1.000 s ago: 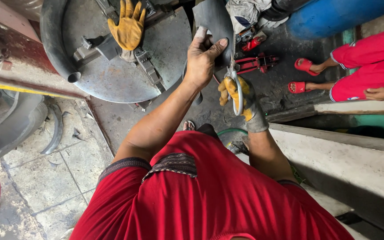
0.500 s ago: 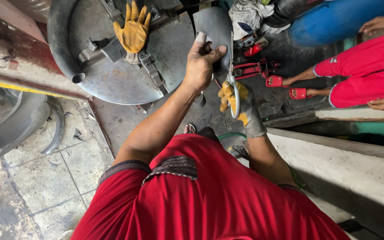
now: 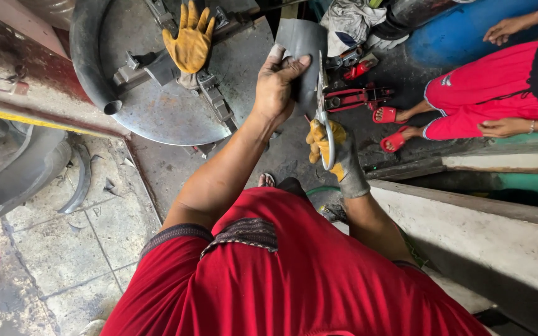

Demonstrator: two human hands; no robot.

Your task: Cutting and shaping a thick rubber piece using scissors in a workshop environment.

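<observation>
Far left of the rubber sheet [image 3: 303,46]: a grey tire [image 3: 1,174] on the tiled floor [image 3: 51,249]. Nearer, still left of the sheet: a round metal plate [image 3: 157,112] with a yellow glove [image 3: 189,42] lying on top.

Then the left hand [image 3: 275,84], bare, closed on the sheet's left edge, thumb over the front. Sheet held up in the air, long way running up and away from the body, top end farthest off.

Just right of the sheet: scissors [image 3: 324,118], blades pointing up along the sheet's right edge, side by side with its long way. Right hand [image 3: 331,146], in a yellow glove, wrapped shut round the handles, lower and nearer the body than the left hand. Both hands touching or right beside the sheet; left one higher.

Farther right of the sheet: a red tool [image 3: 356,98] on the ground, then another person's red sandals [image 3: 390,127].
</observation>
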